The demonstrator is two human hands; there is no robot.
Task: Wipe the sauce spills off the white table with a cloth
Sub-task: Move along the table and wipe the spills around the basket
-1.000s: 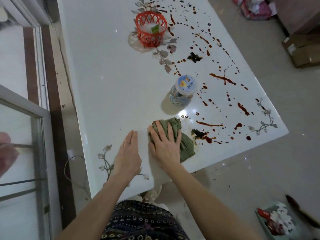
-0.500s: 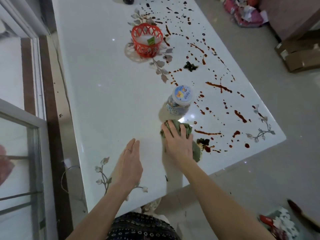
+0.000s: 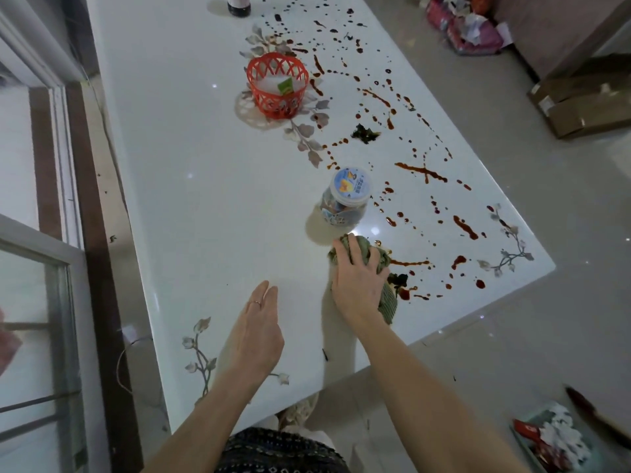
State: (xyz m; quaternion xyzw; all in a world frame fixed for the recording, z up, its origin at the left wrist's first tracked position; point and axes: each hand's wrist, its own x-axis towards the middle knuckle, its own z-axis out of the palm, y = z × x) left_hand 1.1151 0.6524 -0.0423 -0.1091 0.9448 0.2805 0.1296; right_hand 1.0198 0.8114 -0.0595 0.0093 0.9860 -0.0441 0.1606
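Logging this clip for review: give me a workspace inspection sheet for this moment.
Surface: white table, sauce spills across its right half.
Job's things: green cloth bunched beside the near spills.
Clutter: lidded jar, red basket, dark bottle at far end.
Hands: right hand grips the cloth, fingers curled over it; left hand flat on table.
Cables: thin wire on floor left of table.
Surroundings: cardboard box, bags on floor, glass door at left.

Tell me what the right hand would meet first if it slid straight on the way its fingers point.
Most likely the blue-lidded jar, which stands just beyond the right hand and its green cloth; only a little bare table lies between.
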